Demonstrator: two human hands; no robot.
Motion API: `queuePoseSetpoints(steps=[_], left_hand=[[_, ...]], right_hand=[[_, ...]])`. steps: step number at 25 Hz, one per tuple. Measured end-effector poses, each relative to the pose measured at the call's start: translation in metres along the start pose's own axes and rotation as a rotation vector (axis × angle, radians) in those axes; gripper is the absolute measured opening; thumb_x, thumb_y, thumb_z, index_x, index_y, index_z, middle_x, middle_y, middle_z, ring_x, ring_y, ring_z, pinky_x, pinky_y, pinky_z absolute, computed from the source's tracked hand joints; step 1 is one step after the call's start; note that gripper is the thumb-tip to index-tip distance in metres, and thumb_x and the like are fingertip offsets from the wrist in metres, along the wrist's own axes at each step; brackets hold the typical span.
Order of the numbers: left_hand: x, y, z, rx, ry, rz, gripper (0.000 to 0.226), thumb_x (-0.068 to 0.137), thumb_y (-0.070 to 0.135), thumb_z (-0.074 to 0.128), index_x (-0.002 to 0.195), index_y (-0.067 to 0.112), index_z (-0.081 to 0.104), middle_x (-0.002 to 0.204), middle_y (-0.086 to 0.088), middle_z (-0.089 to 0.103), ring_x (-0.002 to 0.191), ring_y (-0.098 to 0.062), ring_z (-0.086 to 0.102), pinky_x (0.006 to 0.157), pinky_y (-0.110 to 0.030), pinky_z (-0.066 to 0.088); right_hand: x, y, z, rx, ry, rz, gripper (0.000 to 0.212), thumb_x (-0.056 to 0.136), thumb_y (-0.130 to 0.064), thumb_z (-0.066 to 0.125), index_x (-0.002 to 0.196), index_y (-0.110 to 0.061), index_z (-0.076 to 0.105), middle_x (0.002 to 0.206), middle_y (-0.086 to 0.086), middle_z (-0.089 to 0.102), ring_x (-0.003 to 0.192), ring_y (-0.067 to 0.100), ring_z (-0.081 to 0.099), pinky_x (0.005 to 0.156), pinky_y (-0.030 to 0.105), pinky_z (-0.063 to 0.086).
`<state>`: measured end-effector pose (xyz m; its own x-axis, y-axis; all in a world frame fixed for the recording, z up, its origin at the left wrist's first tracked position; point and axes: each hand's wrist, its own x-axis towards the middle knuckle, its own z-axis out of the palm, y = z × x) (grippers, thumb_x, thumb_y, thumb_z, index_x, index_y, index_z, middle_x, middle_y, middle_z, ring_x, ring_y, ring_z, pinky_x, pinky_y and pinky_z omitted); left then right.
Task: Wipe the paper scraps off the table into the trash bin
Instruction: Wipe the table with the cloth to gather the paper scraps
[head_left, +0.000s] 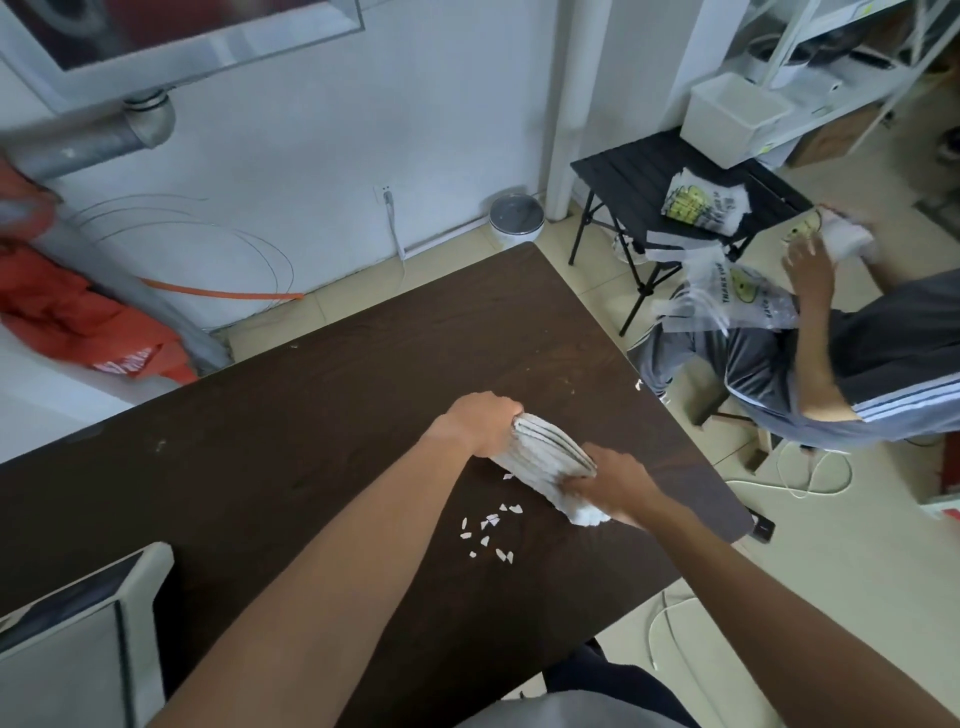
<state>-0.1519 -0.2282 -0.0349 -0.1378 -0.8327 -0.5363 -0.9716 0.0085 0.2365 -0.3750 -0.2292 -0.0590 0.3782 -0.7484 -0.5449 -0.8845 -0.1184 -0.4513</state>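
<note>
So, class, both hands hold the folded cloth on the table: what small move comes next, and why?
Probably set the cloth flat against the table beside the paper scraps, ready to sweep. The left hand and right hand grip its two ends, and the scraps lie loose next to it.

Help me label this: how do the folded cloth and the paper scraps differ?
The folded cloth is one thick, layered piece; the paper scraps are many tiny bits. The cloth is gripped by the left hand and right hand; the scraps lie loose. Both are whitish, on the dark table.
</note>
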Motion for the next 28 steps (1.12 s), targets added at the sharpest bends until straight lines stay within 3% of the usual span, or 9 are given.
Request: queuePoseSetpoints(steps=[4,7,9,12,16,21,25,28], left_hand=[[0.001,-0.004,-0.004,-0.051,0.029,-0.020,0.027,0.093,0.009,0.050,0.116,0.019,0.061,0.105,-0.006,0.069,0.096,-0.028,0.064,0.071,-0.035,0.043],[0.003,-0.002,-0.015,-0.075,0.097,-0.008,0.027,0.097,0.016,0.052,0.124,0.018,0.059,0.111,-0.008,0.069,0.102,-0.029,0.064,0.075,-0.035,0.042],[0.006,0.000,-0.027,-0.093,0.237,0.008,0.031,0.099,0.017,0.049,0.128,0.017,0.059,0.115,-0.009,0.070,0.104,-0.030,0.064,0.080,-0.037,0.046],[0.016,0.001,-0.036,-0.080,0.442,-0.011,0.038,0.097,0.013,0.052,0.134,0.020,0.059,0.115,-0.007,0.071,0.103,-0.028,0.065,0.084,-0.039,0.050],[0.033,-0.019,-0.029,0.010,0.448,-0.102,0.037,0.097,0.013,0.058,0.133,0.022,0.060,0.106,-0.007,0.073,0.096,-0.025,0.066,0.082,-0.036,0.051],[0.023,-0.042,-0.011,0.007,0.434,-0.182,0.035,0.095,0.014,0.063,0.129,0.020,0.061,0.105,-0.005,0.073,0.095,-0.025,0.069,0.083,-0.035,0.053],[0.009,-0.056,-0.006,-0.009,0.329,-0.168,0.042,0.096,0.012,0.058,0.137,0.020,0.055,0.111,-0.008,0.070,0.097,-0.028,0.067,0.080,-0.035,0.049],[0.001,-0.074,-0.014,0.048,0.246,-0.101,0.044,0.096,0.011,0.053,0.139,0.022,0.054,0.109,-0.010,0.068,0.097,-0.030,0.067,0.076,-0.035,0.046]], right_hand=[[0.005,-0.001,-0.016,-0.026,0.001,-0.007,0.027,0.082,-0.046,0.064,0.101,-0.027,0.062,0.096,-0.003,0.068,0.090,0.021,0.062,0.074,0.034,0.047],[0.017,0.002,-0.039,-0.068,0.031,-0.023,0.027,0.082,-0.048,0.066,0.096,-0.025,0.062,0.090,-0.001,0.068,0.082,0.021,0.062,0.072,0.034,0.050],[0.031,0.007,-0.056,-0.101,0.076,-0.051,0.027,0.081,-0.046,0.066,0.098,-0.025,0.062,0.092,0.001,0.068,0.081,0.023,0.063,0.073,0.036,0.051],[0.057,0.007,-0.076,-0.250,0.156,-0.137,0.038,0.087,-0.043,0.062,0.120,-0.024,0.058,0.108,0.005,0.061,0.096,0.027,0.060,0.077,0.038,0.047],[0.092,-0.010,-0.082,-0.413,0.246,-0.201,0.049,0.092,-0.035,0.057,0.140,-0.034,0.049,0.118,0.008,0.058,0.106,0.033,0.060,0.083,0.041,0.049],[0.110,-0.042,-0.066,-0.452,0.202,-0.230,0.028,0.083,-0.028,0.055,0.109,-0.024,0.066,0.099,0.010,0.065,0.091,0.037,0.064,0.075,0.037,0.046],[0.092,-0.043,-0.042,-0.420,0.146,-0.289,0.017,0.079,-0.035,0.057,0.089,-0.022,0.063,0.086,0.005,0.065,0.081,0.034,0.063,0.065,0.032,0.042],[0.081,-0.040,-0.024,-0.393,0.066,-0.340,0.024,0.082,-0.046,0.058,0.083,-0.022,0.060,0.080,-0.003,0.064,0.079,0.028,0.063,0.064,0.033,0.042]])
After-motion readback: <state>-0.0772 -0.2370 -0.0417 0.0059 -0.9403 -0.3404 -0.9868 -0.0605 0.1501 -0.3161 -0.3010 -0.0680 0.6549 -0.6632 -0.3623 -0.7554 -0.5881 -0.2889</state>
